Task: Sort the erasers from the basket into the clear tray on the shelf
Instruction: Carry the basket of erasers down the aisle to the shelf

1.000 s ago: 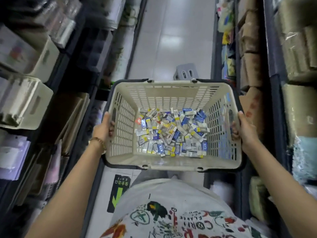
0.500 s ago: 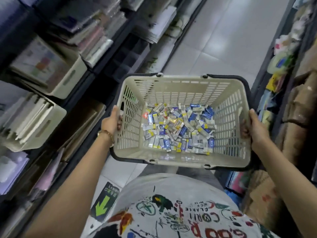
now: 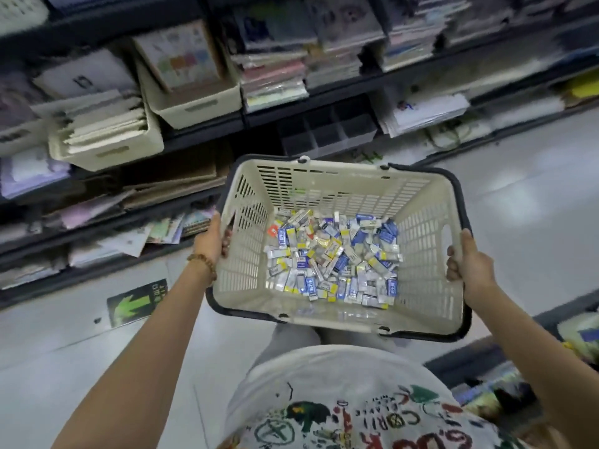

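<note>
I carry a beige plastic basket (image 3: 421, 247) with a dark rim at waist height in the middle of the view. A heap of several wrapped erasers (image 3: 334, 257), blue, white and yellow, covers its floor. My left hand (image 3: 212, 239) grips the basket's left rim, fingers curled inside. My right hand (image 3: 470, 264) grips the right rim by the handle slot. A clear compartmented tray (image 3: 327, 132) sits on a dark shelf just beyond the basket's far edge; its cells look dark and their contents cannot be made out.
Dark shelving (image 3: 201, 137) spans the top, filled with beige bins (image 3: 107, 147) of paper, stacked notebooks (image 3: 275, 69) and card sheets. A green arrow sticker (image 3: 137, 301) lies on the pale tiled floor. More goods sit at the lower right (image 3: 580, 332).
The view has swung left from looking down the aisle to facing the shelves. The basket stays held in both hands and now sits in front of the clear tray.
</note>
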Action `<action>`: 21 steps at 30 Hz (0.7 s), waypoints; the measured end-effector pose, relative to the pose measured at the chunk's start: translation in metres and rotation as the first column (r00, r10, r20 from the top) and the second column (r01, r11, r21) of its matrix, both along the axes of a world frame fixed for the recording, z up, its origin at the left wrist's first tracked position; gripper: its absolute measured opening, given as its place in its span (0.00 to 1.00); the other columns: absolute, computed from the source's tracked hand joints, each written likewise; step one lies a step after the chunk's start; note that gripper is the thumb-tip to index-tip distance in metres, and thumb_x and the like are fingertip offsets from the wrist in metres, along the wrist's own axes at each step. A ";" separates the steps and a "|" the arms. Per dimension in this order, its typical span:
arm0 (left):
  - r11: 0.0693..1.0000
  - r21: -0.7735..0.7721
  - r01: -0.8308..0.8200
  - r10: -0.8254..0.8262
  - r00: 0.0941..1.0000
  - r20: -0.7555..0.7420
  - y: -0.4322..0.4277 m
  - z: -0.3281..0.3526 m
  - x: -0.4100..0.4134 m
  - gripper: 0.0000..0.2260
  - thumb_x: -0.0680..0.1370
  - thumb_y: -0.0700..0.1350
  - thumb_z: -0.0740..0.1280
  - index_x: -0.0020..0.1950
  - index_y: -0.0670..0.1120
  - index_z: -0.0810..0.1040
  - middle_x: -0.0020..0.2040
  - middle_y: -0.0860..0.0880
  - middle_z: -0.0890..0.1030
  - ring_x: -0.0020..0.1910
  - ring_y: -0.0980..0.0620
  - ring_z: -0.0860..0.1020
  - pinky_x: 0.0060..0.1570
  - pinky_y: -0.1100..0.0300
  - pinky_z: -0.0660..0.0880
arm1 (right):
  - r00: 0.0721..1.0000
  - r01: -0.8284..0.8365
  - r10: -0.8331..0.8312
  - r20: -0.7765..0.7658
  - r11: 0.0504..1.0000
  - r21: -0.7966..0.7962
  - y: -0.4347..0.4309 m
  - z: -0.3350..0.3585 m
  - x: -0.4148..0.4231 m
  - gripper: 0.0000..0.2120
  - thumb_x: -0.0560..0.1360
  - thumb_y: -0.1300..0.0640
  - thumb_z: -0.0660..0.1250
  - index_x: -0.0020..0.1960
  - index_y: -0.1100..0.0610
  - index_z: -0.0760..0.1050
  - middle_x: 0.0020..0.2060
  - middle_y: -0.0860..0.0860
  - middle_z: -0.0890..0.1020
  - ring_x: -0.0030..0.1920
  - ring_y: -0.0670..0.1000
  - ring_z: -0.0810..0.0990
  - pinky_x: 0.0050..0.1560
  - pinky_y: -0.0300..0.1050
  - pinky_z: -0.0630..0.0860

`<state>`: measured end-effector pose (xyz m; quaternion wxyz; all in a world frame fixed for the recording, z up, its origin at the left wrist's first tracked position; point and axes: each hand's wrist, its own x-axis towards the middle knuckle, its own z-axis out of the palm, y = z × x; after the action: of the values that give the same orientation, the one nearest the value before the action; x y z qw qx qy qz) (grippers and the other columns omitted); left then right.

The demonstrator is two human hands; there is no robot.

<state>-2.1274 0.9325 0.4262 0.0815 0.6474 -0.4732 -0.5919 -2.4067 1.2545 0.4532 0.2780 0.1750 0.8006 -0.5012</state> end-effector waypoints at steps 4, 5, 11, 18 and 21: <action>0.993 0.007 -0.117 0.117 0.993 -0.022 -0.003 -0.009 0.010 0.24 0.78 0.62 0.55 0.33 0.45 0.73 0.18 0.54 0.68 0.19 0.55 0.63 0.27 0.61 0.62 | 0.997 -0.078 0.079 0.024 0.997 -0.010 -0.025 -0.007 -0.018 0.24 0.76 0.39 0.59 0.33 0.57 0.71 0.26 0.53 0.68 0.17 0.43 0.64 0.18 0.33 0.61; 0.990 0.016 -0.141 0.141 0.990 -0.024 -0.004 -0.010 0.012 0.24 0.78 0.62 0.56 0.33 0.46 0.73 0.18 0.54 0.68 0.18 0.56 0.63 0.27 0.61 0.62 | 0.995 -0.092 0.092 0.027 0.996 -0.003 -0.032 -0.007 -0.019 0.24 0.76 0.39 0.60 0.33 0.57 0.71 0.26 0.52 0.68 0.18 0.44 0.65 0.18 0.33 0.61; 0.975 0.030 -0.219 0.219 0.976 -0.013 -0.004 -0.022 0.021 0.25 0.77 0.64 0.55 0.32 0.46 0.72 0.17 0.55 0.67 0.17 0.57 0.63 0.27 0.61 0.64 | 0.984 -0.174 0.174 0.034 0.985 -0.013 -0.061 -0.013 -0.036 0.23 0.75 0.39 0.61 0.33 0.56 0.72 0.27 0.51 0.70 0.22 0.46 0.64 0.19 0.34 0.61; 0.911 0.048 -0.410 0.412 0.911 -0.030 0.023 -0.042 0.010 0.23 0.77 0.63 0.56 0.32 0.46 0.72 0.18 0.55 0.68 0.15 0.58 0.63 0.26 0.61 0.63 | 0.928 -0.367 0.366 0.064 0.930 -0.004 -0.103 -0.029 -0.095 0.23 0.76 0.39 0.60 0.34 0.57 0.71 0.26 0.52 0.67 0.18 0.45 0.62 0.19 0.33 0.60; 0.863 0.006 -0.505 0.505 0.863 -0.017 0.039 -0.057 -0.008 0.21 0.77 0.61 0.58 0.33 0.48 0.74 0.21 0.54 0.71 0.17 0.58 0.64 0.27 0.60 0.63 | 0.877 -0.470 0.467 0.115 0.883 -0.002 -0.123 -0.046 -0.126 0.22 0.77 0.40 0.59 0.36 0.57 0.69 0.27 0.51 0.66 0.20 0.45 0.62 0.21 0.34 0.59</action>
<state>-2.1357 0.9713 0.3688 0.2372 0.7435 -0.2865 -0.5558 -2.5328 1.1319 0.4073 0.4331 0.0078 0.8087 -0.3980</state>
